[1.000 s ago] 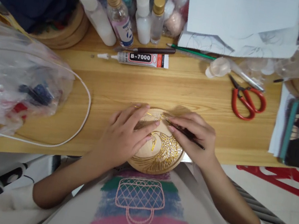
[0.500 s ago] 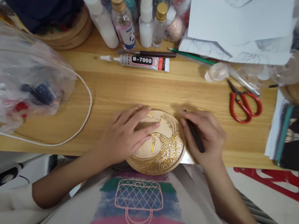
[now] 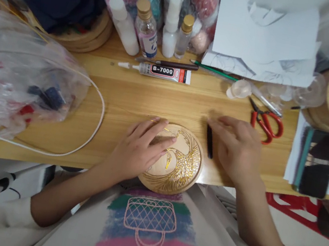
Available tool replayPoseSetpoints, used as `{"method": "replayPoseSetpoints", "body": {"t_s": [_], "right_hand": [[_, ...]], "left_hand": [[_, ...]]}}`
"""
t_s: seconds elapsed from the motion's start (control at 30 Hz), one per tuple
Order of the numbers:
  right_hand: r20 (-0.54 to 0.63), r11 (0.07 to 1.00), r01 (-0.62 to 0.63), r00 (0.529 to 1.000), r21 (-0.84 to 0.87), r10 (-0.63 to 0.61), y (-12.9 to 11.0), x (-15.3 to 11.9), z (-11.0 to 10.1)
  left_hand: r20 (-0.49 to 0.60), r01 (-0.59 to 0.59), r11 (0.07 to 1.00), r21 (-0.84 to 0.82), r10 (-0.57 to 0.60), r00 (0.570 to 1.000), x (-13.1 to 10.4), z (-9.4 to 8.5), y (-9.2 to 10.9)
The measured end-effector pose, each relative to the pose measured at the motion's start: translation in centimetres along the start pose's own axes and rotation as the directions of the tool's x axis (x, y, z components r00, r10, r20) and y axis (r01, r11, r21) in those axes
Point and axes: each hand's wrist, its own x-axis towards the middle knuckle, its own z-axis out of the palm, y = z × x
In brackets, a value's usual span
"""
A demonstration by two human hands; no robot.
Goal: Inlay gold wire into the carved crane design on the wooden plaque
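Observation:
A round wooden plaque [image 3: 182, 161] with a gold crane-like bird design lies at the front edge of the table. My left hand [image 3: 139, 146] rests on the plaque's left side, fingers spread. A thin gold wire [image 3: 166, 129] shows by its fingertips and trails over the plaque's upper part. To the right of the plaque, a short black stick-like tool [image 3: 210, 141] lies on the wood. My right hand [image 3: 238, 148] is just beside this tool, its fingers stretched out near the tool's far end; whether they touch it I cannot tell.
Beyond the plaque lie a B-7000 glue tube [image 3: 163, 72], a dark pen-like tool [image 3: 177, 64] and a green pencil [image 3: 218, 71]. Red-handled scissors [image 3: 266, 123] and a phone [image 3: 318, 163] are at right. A plastic bag [image 3: 24, 89] and white cable [image 3: 99, 120] occupy the left.
My right hand has let go of the black tool, now on the table, and shifted a little right with its fingers straightened. My left hand stays on the plaque. The view has shifted slightly.

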Motion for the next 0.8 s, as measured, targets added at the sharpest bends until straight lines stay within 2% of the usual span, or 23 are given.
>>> {"method": "replayPoseSetpoints", "body": {"t_s": [0.07,0.1,0.13,0.2,0.27,0.33,0.5,0.6,0.63,0.7,0.8], "right_hand": [[-0.105,0.983,-0.173,0.981,-0.066,0.166,1.5,0.0,-0.7],[-0.193,0.946,-0.301,0.942,-0.119,0.275,2.3,0.0,-1.2],[-0.183,0.900,-0.399,0.912,-0.177,0.368,3.2,-0.1,-1.7],[-0.137,0.802,-0.554,0.832,-0.223,0.537,4.7,-0.2,-2.6],[-0.011,0.769,-0.613,0.783,-0.181,0.622,5.6,-0.3,-3.3],[0.124,0.755,-0.640,0.745,-0.142,0.655,6.0,-0.2,-3.4],[0.187,0.770,-0.594,0.750,-0.232,0.635,6.5,0.5,-2.6],[0.248,0.773,-0.592,0.733,-0.229,0.634,7.2,0.8,-2.5],[0.258,0.775,-0.595,0.731,-0.213,0.632,7.5,0.7,-2.5],[0.234,0.794,-0.590,0.760,-0.142,0.607,7.9,0.4,-2.6],[0.175,0.809,-0.582,0.808,0.086,0.563,7.8,-0.3,-2.6]], "left_hand": [[-0.006,-0.007,1.000,0.001,0.007,1.000,0.0,0.0,-0.1],[-0.009,-0.005,1.000,0.001,0.005,1.000,-0.1,0.1,-0.1],[-0.016,-0.003,1.000,0.002,0.003,1.000,-0.1,0.1,-0.1],[-0.020,0.001,1.000,0.006,-0.001,1.000,-0.2,0.1,-0.1],[-0.028,-0.005,1.000,0.010,0.006,1.000,-0.2,0.2,0.0],[-0.051,-0.009,1.000,0.007,0.010,0.999,-0.2,0.3,0.0],[-0.063,-0.022,1.000,-0.021,0.021,0.998,-0.1,0.4,-0.2],[-0.044,-0.020,0.999,-0.030,0.019,0.999,-0.1,0.4,-0.2],[-0.036,-0.014,0.999,-0.033,0.013,0.999,-0.1,0.4,-0.2],[-0.026,-0.007,0.999,-0.036,0.006,1.000,-0.2,0.4,-0.2],[-0.021,-0.015,0.999,-0.029,0.014,1.000,-0.2,0.4,-0.2]]}}
